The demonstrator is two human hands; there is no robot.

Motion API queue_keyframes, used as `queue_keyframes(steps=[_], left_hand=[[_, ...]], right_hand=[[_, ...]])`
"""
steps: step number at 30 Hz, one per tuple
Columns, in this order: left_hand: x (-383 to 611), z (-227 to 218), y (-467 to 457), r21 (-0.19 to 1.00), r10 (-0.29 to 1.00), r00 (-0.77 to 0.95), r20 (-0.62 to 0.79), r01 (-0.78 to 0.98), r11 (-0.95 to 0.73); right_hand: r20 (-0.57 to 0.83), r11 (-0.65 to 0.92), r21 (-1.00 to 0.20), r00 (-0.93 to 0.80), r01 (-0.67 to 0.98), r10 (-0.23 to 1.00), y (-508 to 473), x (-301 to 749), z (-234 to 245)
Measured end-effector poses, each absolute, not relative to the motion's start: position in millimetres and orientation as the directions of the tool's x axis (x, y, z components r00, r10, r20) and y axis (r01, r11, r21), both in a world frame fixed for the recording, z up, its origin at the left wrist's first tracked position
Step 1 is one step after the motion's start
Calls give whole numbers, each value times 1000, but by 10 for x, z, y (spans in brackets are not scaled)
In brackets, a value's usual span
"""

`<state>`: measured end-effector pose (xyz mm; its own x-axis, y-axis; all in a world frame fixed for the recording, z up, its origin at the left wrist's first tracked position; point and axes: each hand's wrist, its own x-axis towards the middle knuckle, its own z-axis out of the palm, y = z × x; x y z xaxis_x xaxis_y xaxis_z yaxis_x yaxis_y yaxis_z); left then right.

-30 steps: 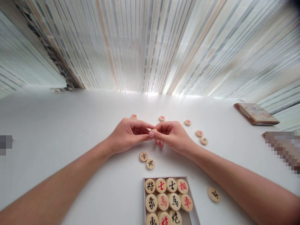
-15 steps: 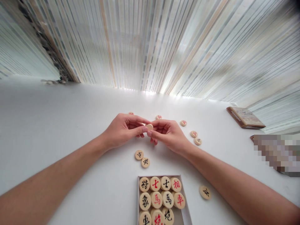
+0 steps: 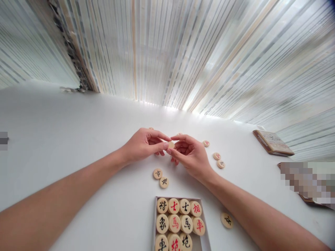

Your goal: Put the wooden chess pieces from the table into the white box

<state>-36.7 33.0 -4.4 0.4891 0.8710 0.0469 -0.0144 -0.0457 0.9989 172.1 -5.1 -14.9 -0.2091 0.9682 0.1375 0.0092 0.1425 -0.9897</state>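
A round wooden xiangqi piece is held up between both hands, its visible face plain. My left hand pinches it from the left with thumb and index finger. On the other side, my right hand has thumb and index fingertips at its edge. Below the hands, two black-marked xiangqi pieces lie touching on the white table. Nearest me stands an open box holding rows of red- and black-marked pieces, cut off by the bottom of the view.
Beside my right forearm lies a single black-marked piece. Several pieces, including a red-marked one, are scattered beyond and right of my hands. A flat brown box sits far right, near a pixelated object. A striped string curtain hangs behind the table.
The view has shifted slightly, moving the far things rightward at left and downward at right. Both hands still hold the piece, now turned a little; my right fingers look slightly more spread.
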Motion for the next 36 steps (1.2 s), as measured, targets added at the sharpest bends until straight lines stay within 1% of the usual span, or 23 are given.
queue_keyframes(steps=[3,7,15,19,23,28,31,36], left_hand=[[-367,-60,336,999,871,490,42,-14,-40],[-364,-64,345,999,865,500,45,-18,-42],[-376,-63,345,995,823,563,77,6,-98],[-368,-85,351,994,809,577,106,-33,-107],[-357,-85,359,994,826,553,110,-59,-92],[-366,-112,368,992,839,535,94,-121,-34],[-373,-125,366,988,826,552,113,-153,-33],[-366,-108,360,993,833,545,95,-110,-41]], right_hand=[[159,164,-986,-202,12,966,-62,1729,-144],[220,227,-974,-204,13,954,-88,1734,-152],[297,323,-940,-206,110,933,-136,1732,-165],[335,367,-924,-237,110,912,-132,1739,-200],[375,405,-908,-222,107,900,-121,1748,-233],[378,409,-907,-235,97,895,-115,1760,-253],[371,402,-910,-235,104,898,-120,1761,-265],[405,441,-891,-251,107,879,-126,1765,-270]])
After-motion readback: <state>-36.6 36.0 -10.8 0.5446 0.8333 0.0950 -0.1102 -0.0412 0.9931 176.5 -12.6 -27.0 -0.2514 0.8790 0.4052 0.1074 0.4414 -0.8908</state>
